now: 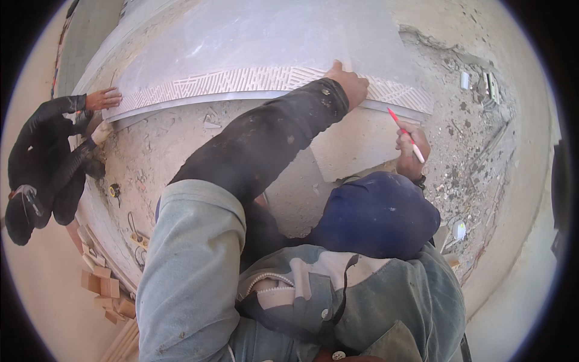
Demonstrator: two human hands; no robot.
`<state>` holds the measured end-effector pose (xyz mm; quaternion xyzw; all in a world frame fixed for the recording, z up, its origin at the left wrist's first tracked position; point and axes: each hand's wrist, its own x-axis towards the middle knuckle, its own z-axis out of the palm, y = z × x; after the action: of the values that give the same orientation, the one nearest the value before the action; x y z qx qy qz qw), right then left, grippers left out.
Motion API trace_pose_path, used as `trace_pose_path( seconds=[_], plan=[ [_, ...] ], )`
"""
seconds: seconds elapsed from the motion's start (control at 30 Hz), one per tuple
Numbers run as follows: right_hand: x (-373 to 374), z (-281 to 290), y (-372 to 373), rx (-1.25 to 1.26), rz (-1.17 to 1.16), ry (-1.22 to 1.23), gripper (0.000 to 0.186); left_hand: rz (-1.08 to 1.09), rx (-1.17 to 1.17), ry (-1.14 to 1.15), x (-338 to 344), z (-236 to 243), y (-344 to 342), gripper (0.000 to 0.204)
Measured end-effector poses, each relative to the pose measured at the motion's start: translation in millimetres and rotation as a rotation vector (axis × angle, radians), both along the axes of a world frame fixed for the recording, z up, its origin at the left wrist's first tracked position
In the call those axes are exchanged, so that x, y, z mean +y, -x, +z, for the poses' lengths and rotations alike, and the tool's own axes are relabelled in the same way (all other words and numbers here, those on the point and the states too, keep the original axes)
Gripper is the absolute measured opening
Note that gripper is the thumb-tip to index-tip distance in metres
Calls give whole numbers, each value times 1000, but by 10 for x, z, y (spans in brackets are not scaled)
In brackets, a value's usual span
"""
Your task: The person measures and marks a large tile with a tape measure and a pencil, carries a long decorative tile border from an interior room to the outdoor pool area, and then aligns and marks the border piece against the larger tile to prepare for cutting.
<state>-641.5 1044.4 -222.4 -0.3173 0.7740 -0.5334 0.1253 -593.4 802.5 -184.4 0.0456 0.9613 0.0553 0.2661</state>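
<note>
A large, pale grey tile (265,36) with a ridged pattern of slanting lines along its near edge lies across the far side. Its near edge stands a little off the ground. My left hand (350,86) is over that patterned edge, fingers bent on it and partly hidden by the back of the hand. In my right hand (414,143) is a slim red and white marker pen (404,131), its red end pointing up toward the tile's near right corner. The pen's tip looks close to the edge; whether it touches, I cannot tell.
A person (48,157) crouches at the left with hands at the tile's left end. Rubble (464,151) and broken bits lie along the right. A tape measure (114,190) rests on the left floor, with wooden blocks (104,286) lower down. Another flat slab (356,145) lies beneath my arms.
</note>
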Motion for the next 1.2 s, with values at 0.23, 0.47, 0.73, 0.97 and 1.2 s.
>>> trace_pose_path(
  seconds=[0.23, 0.47, 0.73, 0.97, 1.2],
  plan=[
    [-287, -83, -249, -82, -85, -157, 12, -47, -63, 44, -1, 55, 43, 65],
    [-372, -165, -200, 52, -55, -36, 13, -41, -57, 4, -31, 86, 46, 69],
    [-145, -74, 79, 3, -131, -163, 16, -43, -50, -1, -14, 57, 57, 73],
    [326, -50, 503, 14, -280, -271, 14, -85, 29, -5, -19, 53, 46, 57],
    [667, 35, 822, 212, -515, -446, 21, -103, 90, 6, -25, 14, 13, 56]
  ],
)
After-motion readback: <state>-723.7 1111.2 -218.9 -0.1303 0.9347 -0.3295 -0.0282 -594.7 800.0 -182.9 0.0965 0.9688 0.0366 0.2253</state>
